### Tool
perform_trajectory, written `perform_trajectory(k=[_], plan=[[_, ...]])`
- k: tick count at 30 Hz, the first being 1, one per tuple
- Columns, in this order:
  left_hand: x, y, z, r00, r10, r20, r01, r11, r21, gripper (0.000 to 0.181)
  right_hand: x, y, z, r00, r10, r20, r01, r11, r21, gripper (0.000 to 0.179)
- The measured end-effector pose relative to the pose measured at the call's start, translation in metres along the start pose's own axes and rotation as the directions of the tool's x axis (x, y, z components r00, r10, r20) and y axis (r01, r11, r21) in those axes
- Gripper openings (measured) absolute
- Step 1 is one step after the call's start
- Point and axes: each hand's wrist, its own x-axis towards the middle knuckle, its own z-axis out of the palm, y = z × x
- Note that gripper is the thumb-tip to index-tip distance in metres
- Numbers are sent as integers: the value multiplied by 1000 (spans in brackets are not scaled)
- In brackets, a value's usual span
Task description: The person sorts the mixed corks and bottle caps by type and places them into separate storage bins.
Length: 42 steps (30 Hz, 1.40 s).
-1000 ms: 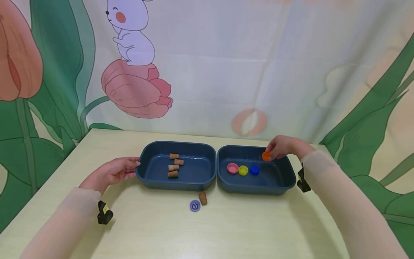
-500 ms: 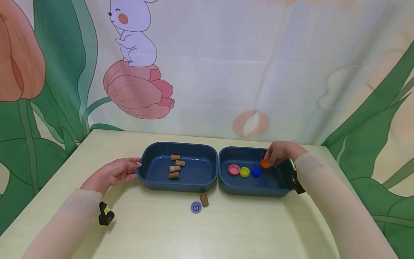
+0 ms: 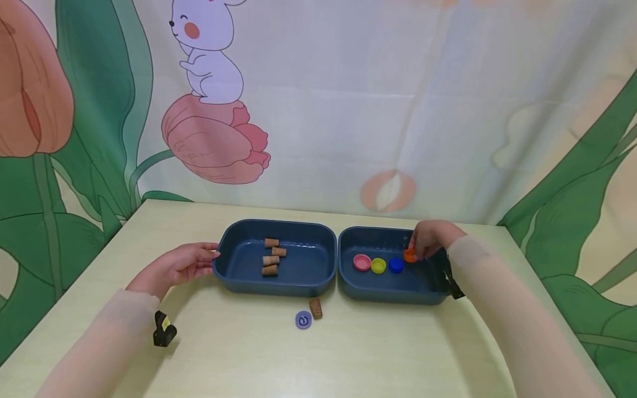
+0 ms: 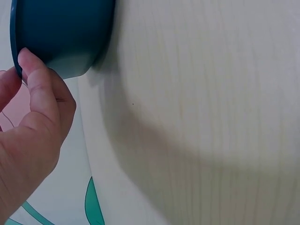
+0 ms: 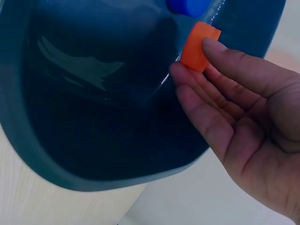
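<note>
My right hand (image 3: 432, 239) pinches an orange bottle cap (image 5: 200, 46) between thumb and fingers, inside the right dark-blue tray (image 3: 393, 296). A blue cap (image 3: 396, 265), a yellow cap (image 3: 379, 266) and a pink cap (image 3: 362, 262) lie to its left in the same tray. At the other side, my left hand (image 3: 186, 264) grips the left end of the left dark-blue tray (image 3: 278, 288). In the left wrist view the fingers (image 4: 41, 91) lie on both sides of its rim. Several corks (image 3: 271, 260) lie in that tray, roughly in a column.
In front of the trays, a purple cap (image 3: 303, 319) and a cork (image 3: 316, 309) lie side by side on the pale wooden table (image 3: 318, 359). The trays stand end to end. A printed curtain (image 3: 318, 110) hangs behind the table.
My right hand has lowered the orange cap further into the right tray, close to the blue cap. My left hand stays on the left tray. The whole view has shifted slightly.
</note>
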Motion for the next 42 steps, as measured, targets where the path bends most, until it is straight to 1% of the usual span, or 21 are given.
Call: perform_trajectory(k=[11,19,23,30,36,42], plan=[[1,-2,-1,1000,-13,3,13,1000,-9,56,7,-1,2,999,34,-3,-34,999,-8,19],[0,-1,-2,1000,-15,-3,15,1000,-5,57,7,-4,1,999,34,6,-34,999,-34,20],[1,-1,-2,1000,-8,6,8,1000,-4,58,8,-5,2,999,39,2,-39,998,-41,21],[3,-3,-4,1000,-6,20,7,1000,-13,57,11,-5,7,999,37,7,-36,995,-90,22],[1,0,-2,1000,-14,9,15,1000,-12,57,12,-5,7,999,44,19,-42,995,-91,18],[-1,1,-1,1000,-22,3,22,1000,-14,54,16,-5,10,999,32,22,-30,992,-119,20]])
